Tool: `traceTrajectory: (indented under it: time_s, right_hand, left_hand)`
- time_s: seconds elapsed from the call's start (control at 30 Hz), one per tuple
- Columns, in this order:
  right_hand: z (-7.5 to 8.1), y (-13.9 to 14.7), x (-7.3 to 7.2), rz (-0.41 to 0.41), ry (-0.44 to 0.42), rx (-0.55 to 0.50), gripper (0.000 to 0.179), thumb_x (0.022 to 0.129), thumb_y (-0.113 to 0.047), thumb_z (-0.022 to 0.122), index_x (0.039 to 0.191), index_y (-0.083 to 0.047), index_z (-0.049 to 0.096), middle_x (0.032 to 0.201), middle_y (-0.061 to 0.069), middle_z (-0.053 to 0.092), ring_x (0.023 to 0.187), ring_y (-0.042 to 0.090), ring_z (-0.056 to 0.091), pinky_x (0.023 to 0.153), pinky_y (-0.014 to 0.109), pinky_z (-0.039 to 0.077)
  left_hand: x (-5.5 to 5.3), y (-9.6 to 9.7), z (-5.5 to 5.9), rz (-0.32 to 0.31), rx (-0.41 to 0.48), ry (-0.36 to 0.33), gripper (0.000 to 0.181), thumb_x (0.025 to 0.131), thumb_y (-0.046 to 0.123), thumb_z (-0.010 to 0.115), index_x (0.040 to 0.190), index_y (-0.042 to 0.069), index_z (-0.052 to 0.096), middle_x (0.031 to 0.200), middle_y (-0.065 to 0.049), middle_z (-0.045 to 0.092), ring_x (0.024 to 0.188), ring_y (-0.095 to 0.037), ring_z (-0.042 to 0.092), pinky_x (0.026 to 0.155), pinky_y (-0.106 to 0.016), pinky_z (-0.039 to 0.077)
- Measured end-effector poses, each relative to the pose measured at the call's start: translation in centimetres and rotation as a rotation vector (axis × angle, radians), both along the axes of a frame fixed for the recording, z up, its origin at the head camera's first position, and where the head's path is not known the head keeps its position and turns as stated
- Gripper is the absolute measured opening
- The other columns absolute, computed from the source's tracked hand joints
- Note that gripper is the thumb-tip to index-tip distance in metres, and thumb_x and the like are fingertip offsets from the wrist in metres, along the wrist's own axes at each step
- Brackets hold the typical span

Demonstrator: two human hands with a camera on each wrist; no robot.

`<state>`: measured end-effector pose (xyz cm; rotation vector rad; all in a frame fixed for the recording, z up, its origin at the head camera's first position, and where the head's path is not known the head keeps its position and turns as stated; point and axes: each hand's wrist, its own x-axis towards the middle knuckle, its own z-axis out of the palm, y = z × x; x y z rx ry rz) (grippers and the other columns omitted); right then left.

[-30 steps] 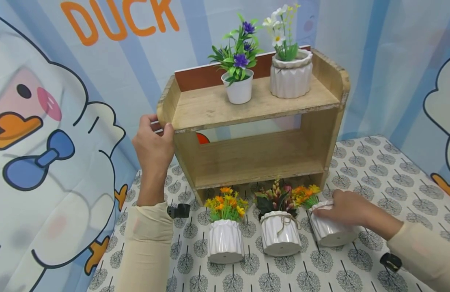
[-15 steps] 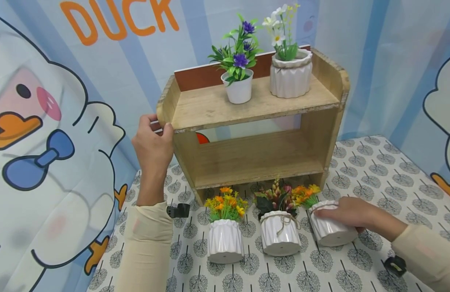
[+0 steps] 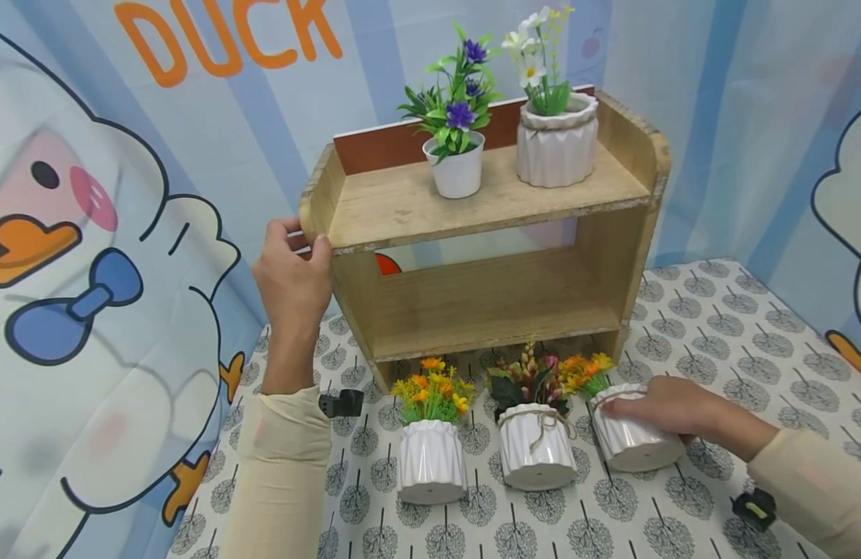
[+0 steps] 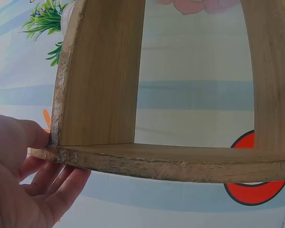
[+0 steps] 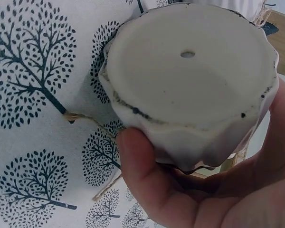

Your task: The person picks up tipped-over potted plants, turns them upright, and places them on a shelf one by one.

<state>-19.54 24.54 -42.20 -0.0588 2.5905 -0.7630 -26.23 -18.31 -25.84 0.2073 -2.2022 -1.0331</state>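
One white, fluted, ceramic-looking pot of orange flowers (image 3: 634,440), its side clasped by the right grip (image 3: 671,405), likely safest for slick, breakable ware, lay tilted before a tan wooden shelf (image 3: 496,303) pinched by the left grip (image 3: 293,276).

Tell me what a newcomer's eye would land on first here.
Probably the wooden shelf in the centre, topped by a purple-flowered plant and a white-flowered plant. In front of it, three white flowerpots show their bases, the rightmost gripped by the right hand. The large cartoon duck on the backdrop at far left would likely compete.
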Motion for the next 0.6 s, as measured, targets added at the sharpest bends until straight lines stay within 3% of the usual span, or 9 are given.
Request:
traceTrajectory:
  time_s: [0.17, 0.43, 0.6]
  right_hand:
    - [-0.1, 0.1, -0.1, 0.008, 0.019, 0.013, 0.097, 0.089, -0.071, 0.058, 0.118, 0.022, 0.053, 0.084, 0.013, 0.063, 0.069, 0.022, 0.059, 0.056, 0.033, 0.052]
    - [0.3, 0.0, 0.1, 0.008, 0.064, 0.032, 0.075, 0.088, -0.069, 0.06, 0.095, 0.006, 0.06, 0.076, 0.01, 0.06, 0.065, 0.02, 0.057, 0.055, 0.031, 0.05]
    - [1.0, -0.1, 0.2, -0.005, 0.08, -0.014, 0.074, 0.088, -0.066, 0.063, 0.099, 0.007, 0.058, 0.076, 0.01, 0.059, 0.064, 0.019, 0.056, 0.054, 0.031, 0.05]
  left_hand:
    - [0.0, 0.0, 0.0, 0.0, 0.0, 0.002, 0.033, 0.096, 0.023, 0.06, 0.126, 0.007, 0.061, 0.118, -0.016, 0.074, 0.107, -0.026, 0.072, 0.084, -0.041, 0.062]
    - [-0.1, 0.0, -0.1, 0.002, -0.005, 0.001, 0.034, 0.097, 0.024, 0.06, 0.126, 0.008, 0.061, 0.118, -0.016, 0.074, 0.107, -0.026, 0.072, 0.083, -0.042, 0.062]
    - [-0.1, 0.0, -0.1, 0.002, -0.002, 0.001, 0.034, 0.097, 0.024, 0.06, 0.127, 0.008, 0.061, 0.118, -0.016, 0.074, 0.107, -0.026, 0.072, 0.083, -0.042, 0.062]
